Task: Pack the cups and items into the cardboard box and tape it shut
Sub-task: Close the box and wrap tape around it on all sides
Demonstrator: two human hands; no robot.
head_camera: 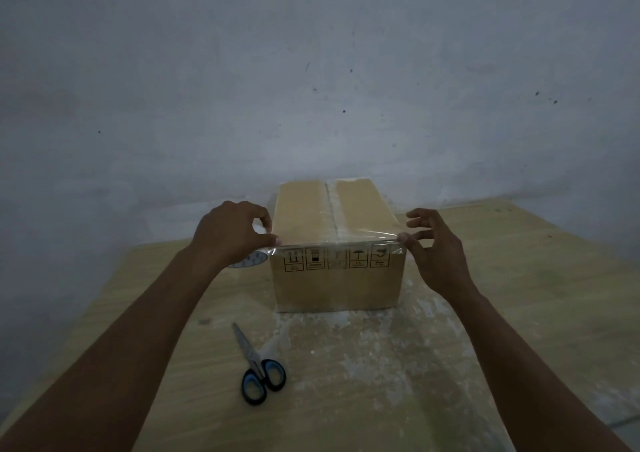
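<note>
A closed cardboard box (334,280) stands on the wooden table, its top flaps together and a clear tape line running along the centre seam. A strip of clear tape (346,242) is stretched across the box's near top edge, above a row of printed handling symbols. My left hand (230,232) grips the tape roll (251,259) at the box's left corner. At the right corner, my right hand (433,247) pinches the free tape end between thumb and forefinger, the other fingers spread. The cups and items are hidden.
Scissors (258,368) with blue and black handles lie shut on the table (502,330) in front of the box, slightly left. The tabletop is scuffed white around the box. A grey wall rises right behind the box.
</note>
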